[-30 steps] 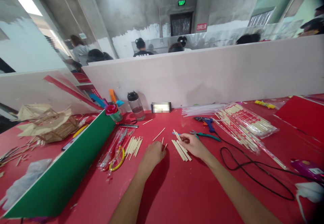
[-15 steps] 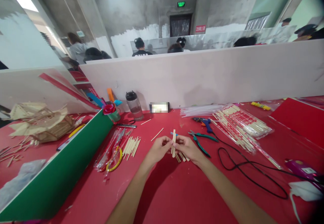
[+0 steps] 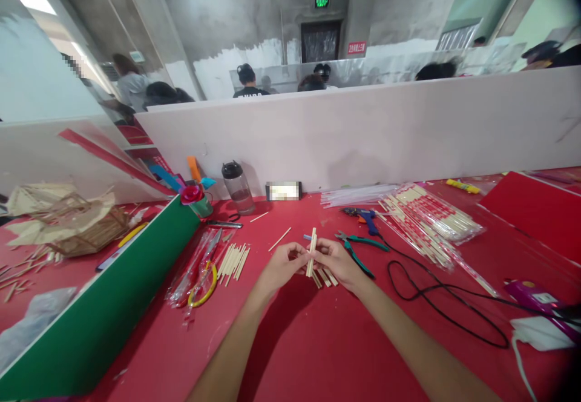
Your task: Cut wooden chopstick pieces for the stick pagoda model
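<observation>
My left hand (image 3: 287, 264) and my right hand (image 3: 334, 258) meet at the middle of the red table, thumbs and fingers closed on a few short wooden sticks (image 3: 311, 253). The sticks stand nearly upright between the fingertips, side by side. Beneath my hands lie several more cut sticks (image 3: 327, 278), partly covered by the fingers. A pile of similar short sticks (image 3: 233, 261) rests left of my left hand, with one loose stick (image 3: 279, 239) beyond it. Green-handled pliers (image 3: 358, 250) lie just right of my right hand.
Yellow-handled scissors (image 3: 205, 281) lie beside a green board (image 3: 113, 293) at left. A bottle (image 3: 238, 190) stands at the back near a white partition (image 3: 363, 135). A blue glue gun (image 3: 368, 220), its black cord (image 3: 436, 296) and packs of long sticks (image 3: 431, 220) occupy the right.
Both hands keep their hold on the sticks, which have shifted only slightly in the fingers. The whole view has moved a little, so everything sits slightly further left.
</observation>
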Available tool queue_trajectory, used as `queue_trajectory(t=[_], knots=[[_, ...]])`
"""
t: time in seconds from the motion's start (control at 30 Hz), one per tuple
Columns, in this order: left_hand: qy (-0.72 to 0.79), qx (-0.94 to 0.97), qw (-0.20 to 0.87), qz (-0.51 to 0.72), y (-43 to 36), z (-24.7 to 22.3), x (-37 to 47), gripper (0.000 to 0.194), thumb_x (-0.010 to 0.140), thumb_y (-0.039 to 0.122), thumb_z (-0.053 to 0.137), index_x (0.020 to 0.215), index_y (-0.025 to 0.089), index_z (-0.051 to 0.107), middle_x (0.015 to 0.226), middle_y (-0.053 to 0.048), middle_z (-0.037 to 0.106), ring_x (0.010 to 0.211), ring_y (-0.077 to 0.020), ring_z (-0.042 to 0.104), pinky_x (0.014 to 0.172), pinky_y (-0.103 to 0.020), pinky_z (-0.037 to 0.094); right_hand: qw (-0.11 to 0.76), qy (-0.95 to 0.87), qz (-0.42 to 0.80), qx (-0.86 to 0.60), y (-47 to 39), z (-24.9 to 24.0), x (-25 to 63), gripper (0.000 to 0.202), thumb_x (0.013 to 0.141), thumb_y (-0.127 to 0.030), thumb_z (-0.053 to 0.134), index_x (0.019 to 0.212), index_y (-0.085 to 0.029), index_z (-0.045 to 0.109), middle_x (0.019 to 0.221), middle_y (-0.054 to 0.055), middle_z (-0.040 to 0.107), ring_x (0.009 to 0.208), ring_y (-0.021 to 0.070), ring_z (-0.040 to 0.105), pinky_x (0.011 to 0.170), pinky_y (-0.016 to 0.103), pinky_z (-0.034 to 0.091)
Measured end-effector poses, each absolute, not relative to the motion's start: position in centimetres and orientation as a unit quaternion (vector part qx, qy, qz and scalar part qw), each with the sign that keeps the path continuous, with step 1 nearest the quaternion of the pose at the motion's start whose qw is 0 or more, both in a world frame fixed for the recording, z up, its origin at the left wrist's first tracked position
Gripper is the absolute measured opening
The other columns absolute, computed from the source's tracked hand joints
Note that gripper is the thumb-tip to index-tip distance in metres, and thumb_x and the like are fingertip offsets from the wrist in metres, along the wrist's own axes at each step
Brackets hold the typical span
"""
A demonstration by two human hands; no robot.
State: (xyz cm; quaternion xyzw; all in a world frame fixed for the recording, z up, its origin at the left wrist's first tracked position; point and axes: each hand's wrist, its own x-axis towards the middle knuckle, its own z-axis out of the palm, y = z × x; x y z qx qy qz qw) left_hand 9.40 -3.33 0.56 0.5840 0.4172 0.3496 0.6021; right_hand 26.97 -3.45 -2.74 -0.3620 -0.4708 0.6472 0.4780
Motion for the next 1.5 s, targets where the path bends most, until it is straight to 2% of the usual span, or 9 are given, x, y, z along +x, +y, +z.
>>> queue_trajectory(t=[0.2,0.4,0.53,0.67,0.93,1.1,1.2,1.37,1.5], knots=[[0.422,0.612,0.58,0.333,-3.3,0.7,9.3,0.031,0.078,0.045,0.067,0.081,0.015,0.059,0.073,-0.001,0.062,0.066,-0.0132,0.061,0.065,-0.027,0.05,0.475,-0.484,0.643,-0.356,-3.4,-2.9,27.1,0.032,0.073,-0.043,0.076,0.087,-0.017,0.065,0.078,0.001,0.066,0.067,0.0135,0.063,0.061,0.024,0.051],[0.481,0.742,0.378,0.274,-4.2,0.3,9.9,0.017,0.081,0.034,0.059,0.082,0.017,0.061,0.079,-0.003,0.066,0.07,-0.0146,0.057,0.065,-0.025,0.043,0.421,-0.518,0.644,-0.374,-3.6,-2.3,27.8,0.036,0.073,-0.045,0.076,0.091,-0.015,0.065,0.078,0.003,0.065,0.068,0.0145,0.062,0.06,0.025,0.05],[0.503,0.753,0.328,0.267,-4.5,-0.4,10.6,0.018,0.083,0.035,0.056,0.081,0.018,0.06,0.078,-0.003,0.066,0.067,-0.0144,0.056,0.061,-0.024,0.04,0.416,-0.554,0.613,-0.38,-3.4,-2.1,28.4,0.034,0.074,-0.043,0.075,0.088,-0.015,0.064,0.076,0.002,0.063,0.069,0.0147,0.06,0.06,0.025,0.049],[0.489,0.737,0.364,0.292,-4.4,-0.6,10.9,0.019,0.083,0.036,0.056,0.081,0.017,0.06,0.076,-0.002,0.065,0.067,-0.014,0.056,0.061,-0.024,0.041,0.415,-0.581,0.59,-0.378,-3.1,-2.1,28.8,0.033,0.075,-0.044,0.074,0.087,-0.015,0.064,0.079,0.002,0.063,0.069,0.0152,0.06,0.059,0.026,0.048],[0.407,0.632,0.558,0.352,-4.1,-0.3,10.8,0.023,0.078,0.037,0.066,0.081,0.016,0.057,0.075,-0.003,0.065,0.07,-0.0155,0.063,0.069,-0.029,0.052,0.416,-0.574,0.6,-0.37,-3.0,-1.4,29.0,0.036,0.074,-0.048,0.073,0.082,-0.015,0.062,0.077,0.003,0.066,0.068,0.0158,0.062,0.063,0.027,0.049],[0.421,0.612,0.564,0.361,-3.4,0.3,10.0,0.028,0.075,0.042,0.068,0.081,0.016,0.058,0.076,-0.003,0.064,0.068,-0.0149,0.062,0.068,-0.03,0.053,0.413,-0.542,0.624,-0.384,-3.1,-1.3,28.9,0.037,0.073,-0.048,0.074,0.083,-0.015,0.061,0.072,0.002,0.066,0.062,0.0147,0.062,0.057,0.025,0.048],[0.454,0.645,0.502,0.355,-2.7,0.4,8.8,0.024,0.081,0.04,0.061,0.085,0.017,0.057,0.079,-0.003,0.064,0.069,-0.0146,0.062,0.067,-0.028,0.051,0.429,-0.525,0.622,-0.391,-2.9,-1.4,29.2,0.035,0.074,-0.046,0.073,0.085,-0.015,0.063,0.072,0.001,0.065,0.061,0.013,0.061,0.056,0.024,0.047],[0.546,0.743,0.268,0.281,-1.9,0.4,6.3,0.012,0.086,0.03,0.053,0.088,0.02,0.059,0.086,-0.005,0.067,0.079,-0.0171,0.062,0.075,-0.028,0.046,0.464,-0.487,0.606,-0.424,-2.2,-1.4,30.5,0.041,0.073,-0.047,0.073,0.097,-0.015,0.066,0.082,0.006,0.07,0.061,0.0131,0.062,0.056,0.024,0.048],[0.566,0.776,0.216,0.178,-2.3,0.1,6.1,0.014,0.087,0.031,0.053,0.09,0.02,0.061,0.088,-0.007,0.07,0.081,-0.0202,0.064,0.069,-0.028,0.042,0.472,-0.487,0.589,-0.44,-2.0,-1.4,30.9,0.044,0.07,-0.049,0.075,0.096,-0.015,0.065,0.085,0.007,0.071,0.06,0.0122,0.06,0.057,0.025,0.049]])
